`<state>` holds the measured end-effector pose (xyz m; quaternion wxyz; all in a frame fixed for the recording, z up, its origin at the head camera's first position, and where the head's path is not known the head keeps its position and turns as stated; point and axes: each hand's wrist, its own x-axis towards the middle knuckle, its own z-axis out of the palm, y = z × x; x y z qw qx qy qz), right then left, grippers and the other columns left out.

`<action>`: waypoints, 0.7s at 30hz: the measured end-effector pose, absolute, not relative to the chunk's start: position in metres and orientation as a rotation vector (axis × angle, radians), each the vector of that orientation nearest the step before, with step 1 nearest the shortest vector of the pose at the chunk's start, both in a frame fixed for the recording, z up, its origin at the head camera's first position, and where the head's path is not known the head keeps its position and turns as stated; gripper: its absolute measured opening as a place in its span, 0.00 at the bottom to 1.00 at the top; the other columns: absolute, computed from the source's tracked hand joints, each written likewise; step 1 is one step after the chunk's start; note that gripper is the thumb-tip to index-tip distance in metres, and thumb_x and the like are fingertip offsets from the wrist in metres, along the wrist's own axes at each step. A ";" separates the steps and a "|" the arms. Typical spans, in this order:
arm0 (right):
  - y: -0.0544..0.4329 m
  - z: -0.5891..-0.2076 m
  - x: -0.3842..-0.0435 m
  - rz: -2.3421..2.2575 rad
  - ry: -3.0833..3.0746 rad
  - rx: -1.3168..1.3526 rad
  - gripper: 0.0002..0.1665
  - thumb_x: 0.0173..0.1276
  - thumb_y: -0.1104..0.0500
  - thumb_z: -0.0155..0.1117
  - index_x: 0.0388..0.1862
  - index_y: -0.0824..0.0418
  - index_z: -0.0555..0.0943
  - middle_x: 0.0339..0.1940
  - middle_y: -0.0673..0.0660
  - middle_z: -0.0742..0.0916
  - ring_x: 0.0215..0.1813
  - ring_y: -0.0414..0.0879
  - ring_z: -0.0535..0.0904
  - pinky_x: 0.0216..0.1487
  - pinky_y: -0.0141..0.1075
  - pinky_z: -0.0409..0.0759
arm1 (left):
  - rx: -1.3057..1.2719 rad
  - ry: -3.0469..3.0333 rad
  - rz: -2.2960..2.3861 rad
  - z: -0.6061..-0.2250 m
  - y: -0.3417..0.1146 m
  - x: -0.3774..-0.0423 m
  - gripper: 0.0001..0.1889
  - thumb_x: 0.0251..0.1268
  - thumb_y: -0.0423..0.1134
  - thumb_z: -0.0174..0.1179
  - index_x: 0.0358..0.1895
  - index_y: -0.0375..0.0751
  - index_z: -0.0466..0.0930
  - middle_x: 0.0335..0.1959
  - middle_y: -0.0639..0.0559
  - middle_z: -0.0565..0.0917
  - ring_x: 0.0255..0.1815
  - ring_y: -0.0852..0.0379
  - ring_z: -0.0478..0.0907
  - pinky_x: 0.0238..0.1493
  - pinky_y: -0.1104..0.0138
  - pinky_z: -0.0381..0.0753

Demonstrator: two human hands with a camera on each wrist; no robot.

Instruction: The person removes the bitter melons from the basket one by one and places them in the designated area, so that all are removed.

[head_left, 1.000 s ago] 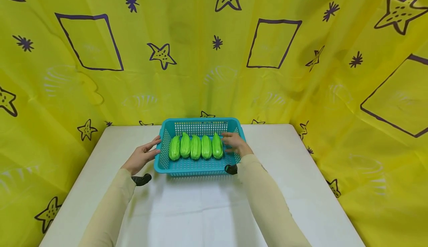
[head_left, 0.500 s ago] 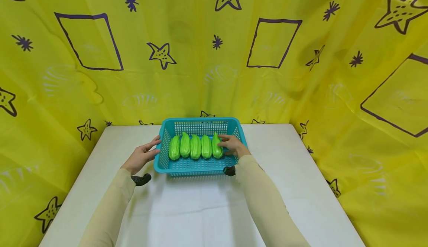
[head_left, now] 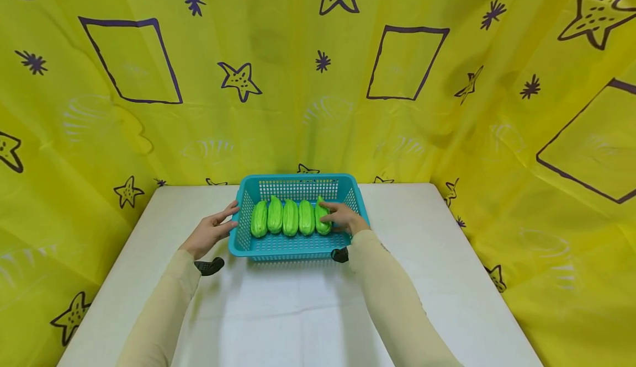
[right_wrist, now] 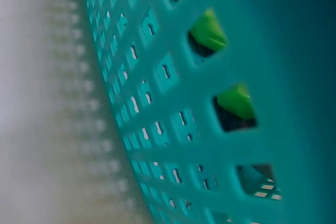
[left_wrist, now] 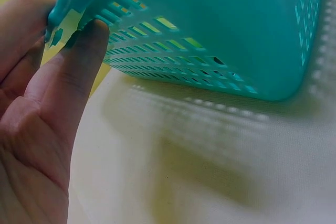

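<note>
Several bright green, ridged gourds (head_left: 290, 218) lie side by side in a turquoise plastic basket (head_left: 278, 250). My right hand (head_left: 346, 218) reaches in over the basket's right side and grips the rightmost green gourd (head_left: 323, 227), with fingers curved over its right side. At the basket's left rim, my left hand (head_left: 206, 234) rests its fingertips and thumb on the outside. In the left wrist view, the thumb (left_wrist: 86, 51) lies under the rim against the perforated wall. The right wrist view shows only the basket wall (right_wrist: 173, 98), with green through its holes; the right hand is hidden there.
The basket stands at the back of a white table (head_left: 298, 312). A yellow curtain (head_left: 293, 124) with starfish drawings hangs behind and on both sides. Black straps (head_left: 211, 266) sit at both wrists, the right one close to the basket's front rim.
My right hand has moved left from the gap beside the rightmost gourd and its fingers have closed over that gourd. The left hand and basket have stayed in place.
</note>
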<state>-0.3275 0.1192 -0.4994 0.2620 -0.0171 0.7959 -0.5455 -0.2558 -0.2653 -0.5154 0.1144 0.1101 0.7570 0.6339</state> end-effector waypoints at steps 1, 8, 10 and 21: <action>0.119 -0.500 -0.328 -1.476 2.153 -0.045 0.37 0.71 0.66 0.61 0.76 0.50 0.64 0.78 0.65 0.58 0.74 0.61 0.60 0.63 0.57 0.73 | 0.327 2.213 1.863 -0.515 -0.265 -0.255 0.34 0.72 0.46 0.57 0.76 0.39 0.58 0.80 0.57 0.49 0.78 0.46 0.46 0.64 0.60 0.72; 0.118 -0.502 -0.330 -1.459 2.155 -0.033 0.36 0.71 0.67 0.59 0.76 0.49 0.65 0.77 0.65 0.59 0.71 0.61 0.64 0.59 0.56 0.77 | 0.339 2.202 1.869 -0.513 -0.265 -0.255 0.34 0.73 0.46 0.57 0.76 0.38 0.58 0.80 0.57 0.49 0.78 0.46 0.46 0.63 0.64 0.73; 0.118 -0.502 -0.330 -1.452 2.157 -0.038 0.36 0.71 0.67 0.59 0.75 0.50 0.66 0.78 0.64 0.59 0.71 0.61 0.64 0.59 0.56 0.77 | 0.339 2.204 1.863 -0.513 -0.265 -0.255 0.34 0.73 0.46 0.57 0.76 0.39 0.58 0.80 0.58 0.49 0.78 0.46 0.46 0.63 0.63 0.73; 0.118 -0.500 -0.328 -1.455 2.187 -0.034 0.31 0.70 0.64 0.63 0.71 0.55 0.71 0.69 0.69 0.67 0.63 0.61 0.73 0.56 0.55 0.79 | 0.328 2.220 1.837 -0.512 -0.265 -0.255 0.33 0.74 0.46 0.56 0.76 0.40 0.58 0.80 0.59 0.48 0.79 0.47 0.45 0.66 0.55 0.69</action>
